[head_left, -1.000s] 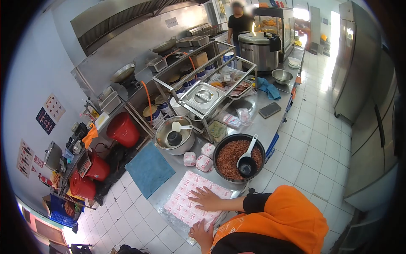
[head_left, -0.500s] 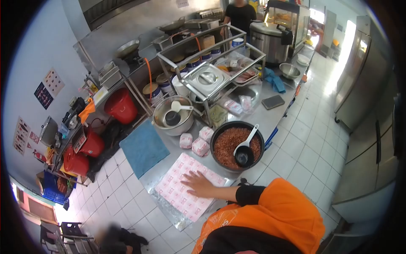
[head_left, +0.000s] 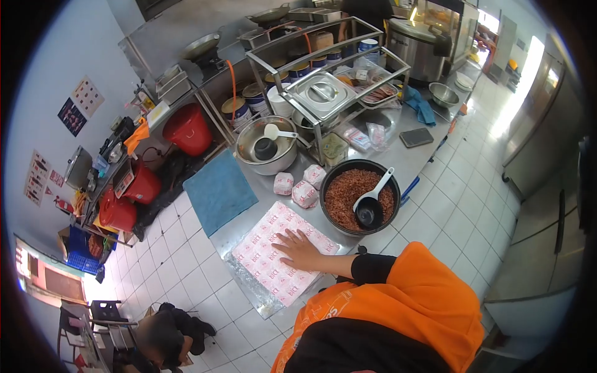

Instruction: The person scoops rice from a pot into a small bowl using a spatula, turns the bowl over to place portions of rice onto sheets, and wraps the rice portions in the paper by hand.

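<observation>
My right hand [head_left: 300, 250] lies flat with its fingers spread on a sheet of white paper with a red print [head_left: 273, 270]. The paper rests on clear plastic [head_left: 266, 306] at the near corner of the steel table. My left hand is out of view. Just beyond the paper sit three wrapped bundles [head_left: 305, 194] in the same print. To their right is a black pot of reddish-brown grains [head_left: 344, 191], with a black-cupped ladle [head_left: 369, 212] lying in it. A blue cloth [head_left: 219, 193] is left of the paper.
A steel bowl [head_left: 249, 160] with a scoop stands behind the bundles, beside a metal rack [head_left: 318, 130] carrying a lidded pan [head_left: 320, 93]. A large cooker [head_left: 413, 53] is farther back. One person [head_left: 163, 336] is low at the bottom left; another stands partly visible behind the rack.
My left hand has left the paper's lower edge and gone out of view. My right hand stays spread on the paper. The view has shifted, and a person low at the bottom left has come into view.
</observation>
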Motion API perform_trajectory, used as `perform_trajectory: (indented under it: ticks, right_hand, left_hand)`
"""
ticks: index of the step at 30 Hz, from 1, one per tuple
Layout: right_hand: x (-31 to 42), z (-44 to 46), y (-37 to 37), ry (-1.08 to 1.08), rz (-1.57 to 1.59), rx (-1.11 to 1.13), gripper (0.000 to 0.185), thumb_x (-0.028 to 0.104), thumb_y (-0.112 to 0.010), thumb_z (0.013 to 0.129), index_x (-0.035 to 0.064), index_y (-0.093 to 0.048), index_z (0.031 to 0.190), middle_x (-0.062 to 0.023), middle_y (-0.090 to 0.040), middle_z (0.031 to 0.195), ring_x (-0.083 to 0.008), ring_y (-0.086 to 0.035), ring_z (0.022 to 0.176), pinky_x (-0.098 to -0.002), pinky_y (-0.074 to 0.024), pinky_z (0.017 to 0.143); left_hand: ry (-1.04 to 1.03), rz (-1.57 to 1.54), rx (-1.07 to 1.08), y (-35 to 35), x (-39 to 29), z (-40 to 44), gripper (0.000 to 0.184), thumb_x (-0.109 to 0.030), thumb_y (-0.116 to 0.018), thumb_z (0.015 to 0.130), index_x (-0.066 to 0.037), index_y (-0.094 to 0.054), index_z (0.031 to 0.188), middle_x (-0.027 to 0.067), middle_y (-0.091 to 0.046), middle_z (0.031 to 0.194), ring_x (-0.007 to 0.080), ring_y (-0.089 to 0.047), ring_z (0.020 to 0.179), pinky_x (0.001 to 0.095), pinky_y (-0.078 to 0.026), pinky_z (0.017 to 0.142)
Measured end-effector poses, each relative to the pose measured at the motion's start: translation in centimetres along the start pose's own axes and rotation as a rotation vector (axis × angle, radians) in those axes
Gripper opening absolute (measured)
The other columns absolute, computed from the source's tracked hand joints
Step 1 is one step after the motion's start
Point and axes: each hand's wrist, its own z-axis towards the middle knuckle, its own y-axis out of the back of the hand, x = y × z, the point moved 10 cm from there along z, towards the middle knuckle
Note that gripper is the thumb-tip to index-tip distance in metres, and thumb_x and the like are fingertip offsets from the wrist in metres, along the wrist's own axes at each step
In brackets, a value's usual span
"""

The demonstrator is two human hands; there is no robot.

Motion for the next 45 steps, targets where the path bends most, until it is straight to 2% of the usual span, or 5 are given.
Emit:
perform_trajectory:
  ticks: [16,45]
  right_hand:
    - [0.0,-0.1,0.2,-0.010,0.028,0.004,0.056,0.039,-0.054,0.092,0.0201,-0.040,0.144,-0.0128,-0.029,0.153,-0.0377,-0.023,0.142,-0.0556,-0.0159,0.114]
    - [-0.1,-0.3,-0.3,-0.004,0.012,-0.017,0.054,0.040,-0.053,0.092,0.0203,-0.043,0.142,-0.0115,-0.031,0.153,-0.0359,-0.023,0.142,-0.0547,-0.0137,0.115]
  left_hand:
    - [0.000,0.051,-0.013,1.8,-2.2,0.0,0.063,-0.048,-0.060,0.086,-0.007,-0.050,0.132,0.0245,-0.038,0.144,0.0411,-0.036,0.134,0.0555,-0.025,0.111]
    - [-0.191,0.096,0.051,1.9,-7.5,3.5,0.065,-0.045,-0.068,0.080,-0.006,-0.049,0.129,0.0245,-0.036,0.145,0.0424,-0.034,0.135,0.0551,-0.025,0.111]
